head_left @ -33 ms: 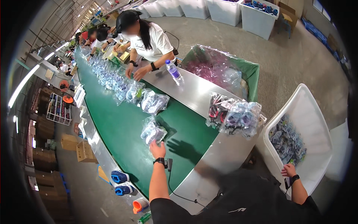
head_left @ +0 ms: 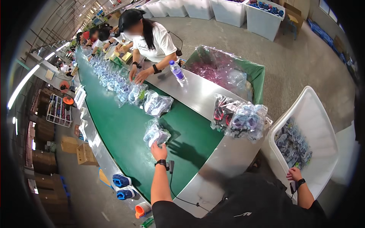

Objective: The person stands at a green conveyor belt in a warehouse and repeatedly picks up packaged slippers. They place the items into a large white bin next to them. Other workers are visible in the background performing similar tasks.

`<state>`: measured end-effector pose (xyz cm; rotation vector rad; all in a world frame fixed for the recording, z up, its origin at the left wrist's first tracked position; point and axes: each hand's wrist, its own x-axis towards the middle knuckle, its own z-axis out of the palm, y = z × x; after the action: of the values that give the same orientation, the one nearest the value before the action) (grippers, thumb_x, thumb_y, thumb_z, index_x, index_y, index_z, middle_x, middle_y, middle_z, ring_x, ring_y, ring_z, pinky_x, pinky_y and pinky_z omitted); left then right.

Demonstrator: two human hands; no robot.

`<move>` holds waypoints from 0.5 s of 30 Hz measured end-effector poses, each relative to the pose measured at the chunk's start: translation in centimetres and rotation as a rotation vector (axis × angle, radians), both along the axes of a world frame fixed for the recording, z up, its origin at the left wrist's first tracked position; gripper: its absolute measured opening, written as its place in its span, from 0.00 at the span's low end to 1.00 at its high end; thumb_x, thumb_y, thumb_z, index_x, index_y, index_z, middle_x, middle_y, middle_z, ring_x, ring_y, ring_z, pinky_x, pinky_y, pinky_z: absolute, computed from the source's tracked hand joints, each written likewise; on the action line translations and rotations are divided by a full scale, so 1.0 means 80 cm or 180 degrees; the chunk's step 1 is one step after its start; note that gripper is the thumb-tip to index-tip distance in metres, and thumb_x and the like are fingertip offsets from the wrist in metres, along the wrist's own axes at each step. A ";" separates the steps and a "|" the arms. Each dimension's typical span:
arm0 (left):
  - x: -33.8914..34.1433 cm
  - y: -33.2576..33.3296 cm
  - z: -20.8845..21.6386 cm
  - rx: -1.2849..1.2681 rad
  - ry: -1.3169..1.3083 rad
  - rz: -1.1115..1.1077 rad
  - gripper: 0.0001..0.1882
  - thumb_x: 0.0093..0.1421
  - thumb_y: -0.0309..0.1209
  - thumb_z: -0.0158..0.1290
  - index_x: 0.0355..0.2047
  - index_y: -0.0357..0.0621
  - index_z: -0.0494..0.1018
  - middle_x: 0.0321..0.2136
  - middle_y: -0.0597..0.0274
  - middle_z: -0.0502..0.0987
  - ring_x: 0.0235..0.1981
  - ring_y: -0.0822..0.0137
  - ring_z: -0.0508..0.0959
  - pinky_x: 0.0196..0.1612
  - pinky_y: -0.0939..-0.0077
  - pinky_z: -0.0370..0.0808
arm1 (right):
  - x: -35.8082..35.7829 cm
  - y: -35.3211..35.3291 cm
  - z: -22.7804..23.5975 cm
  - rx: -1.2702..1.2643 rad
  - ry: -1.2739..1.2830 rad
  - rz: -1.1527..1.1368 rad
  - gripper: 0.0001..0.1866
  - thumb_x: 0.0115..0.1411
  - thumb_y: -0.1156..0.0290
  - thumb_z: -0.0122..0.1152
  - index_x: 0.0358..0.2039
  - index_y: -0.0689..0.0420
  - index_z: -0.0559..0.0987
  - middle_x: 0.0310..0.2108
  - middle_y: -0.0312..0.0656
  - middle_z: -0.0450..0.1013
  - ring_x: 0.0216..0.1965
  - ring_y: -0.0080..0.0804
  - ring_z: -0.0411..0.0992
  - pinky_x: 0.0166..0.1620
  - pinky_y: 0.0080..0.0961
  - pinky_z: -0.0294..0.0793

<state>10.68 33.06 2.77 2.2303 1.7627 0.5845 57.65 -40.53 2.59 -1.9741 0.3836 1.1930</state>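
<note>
My left hand (head_left: 159, 152) reaches over the green conveyor belt (head_left: 118, 131), fingers apart at the near edge of a clear plastic bag (head_left: 156, 132) with pale blue-and-white shoes inside. Whether the fingertips press on the bag is hard to see. At the far right, my right hand (head_left: 294, 174) is closed with curled fingers, over the near rim of a white tub (head_left: 323, 133). What it may hold is too small to make out. Bagged bluish shoes (head_left: 292, 146) fill the tub's bottom. A larger row of bagged shoes (head_left: 121, 85) runs up the belt.
Two bagged pairs (head_left: 243, 117) sit on the metal edge to the right. A purple-labelled water bottle (head_left: 178, 73) stands near a co-worker (head_left: 154, 43), whose hands touch the row. Blue shoes (head_left: 123, 186) and an orange-rimmed cup (head_left: 142, 209) lie at the left edge. A green-lined bin (head_left: 256, 78) stands behind.
My left hand has shifted slightly left and away from me, at the bag's near edge, and its shadow has narrowed. My right hand stays at the tub.
</note>
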 end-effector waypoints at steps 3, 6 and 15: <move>-0.010 0.043 -0.010 -0.0012 0.0175 0.0040 0.28 0.56 0.39 0.56 0.53 0.34 0.68 0.54 0.37 0.67 0.58 0.41 0.64 0.61 0.52 0.60 | -0.016 0.037 0.047 -0.0090 -0.0152 0.0573 0.18 0.61 0.67 0.56 0.48 0.63 0.71 0.31 0.43 0.74 0.27 0.29 0.77 0.27 0.24 0.77; -0.012 0.071 -0.018 -0.0237 0.0299 -0.0021 0.26 0.60 0.41 0.51 0.55 0.38 0.68 0.56 0.36 0.66 0.59 0.41 0.63 0.61 0.51 0.60 | -0.020 0.062 0.069 -0.0057 -0.0208 0.0745 0.17 0.60 0.68 0.56 0.48 0.64 0.71 0.31 0.42 0.75 0.27 0.28 0.77 0.27 0.24 0.77; 0.014 -0.001 -0.032 -0.0175 0.0060 0.0336 0.28 0.56 0.41 0.57 0.52 0.37 0.67 0.46 0.39 0.66 0.47 0.40 0.68 0.51 0.51 0.66 | -0.033 0.135 0.077 -0.0224 -0.0301 0.1263 0.18 0.59 0.69 0.58 0.47 0.65 0.72 0.30 0.41 0.75 0.27 0.27 0.76 0.28 0.23 0.76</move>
<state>11.79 32.95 0.21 2.1236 1.8914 0.5310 55.02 -29.73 8.74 -2.2255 -0.0194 1.3335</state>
